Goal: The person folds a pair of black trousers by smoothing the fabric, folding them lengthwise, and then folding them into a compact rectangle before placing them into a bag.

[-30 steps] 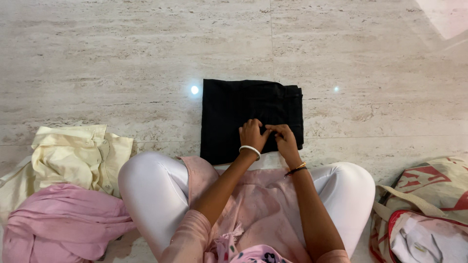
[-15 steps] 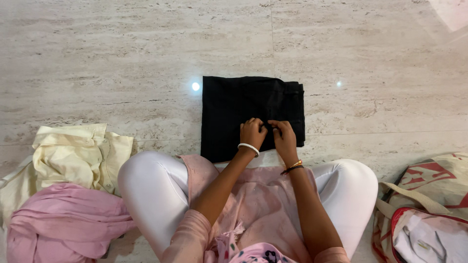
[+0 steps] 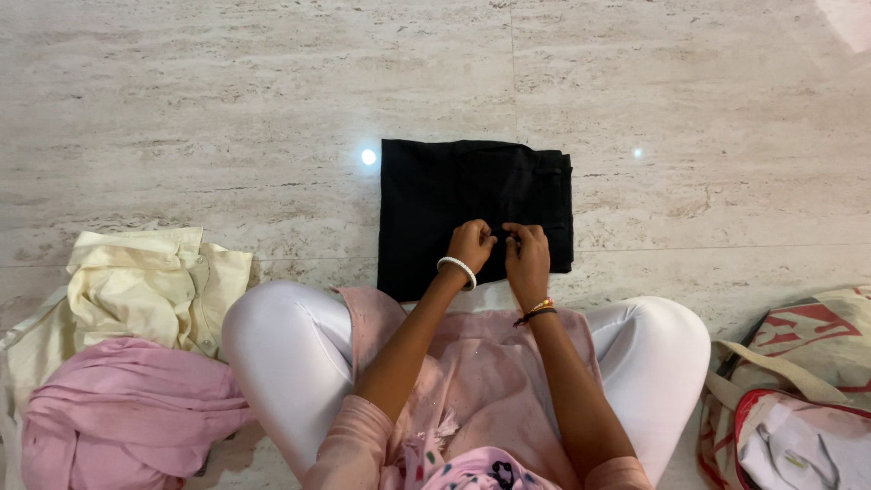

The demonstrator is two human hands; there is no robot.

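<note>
A folded black garment point(image 3: 445, 195) lies flat on the pale stone floor point(image 3: 227, 109) just in front of my crossed legs. Both hands rest on its near middle, side by side, fingertips almost touching. My left hand point(image 3: 472, 243), with a white bangle at the wrist, is curled with its fingers pinching the black cloth. My right hand point(image 3: 527, 255), with thin bracelets, also pinches the cloth next to it. What the fingertips hold beyond the fabric is too small to tell.
A cream shirt point(image 3: 145, 286) and a pink cloth point(image 3: 127, 408) lie heaped at my left. A printed red and beige bag point(image 3: 798, 363) with white cloth inside stands at my right. My white-clad knees point(image 3: 272, 336) spread to both sides.
Both hands stay on the black garment and have shifted slightly away from me. The view has moved a little.
</note>
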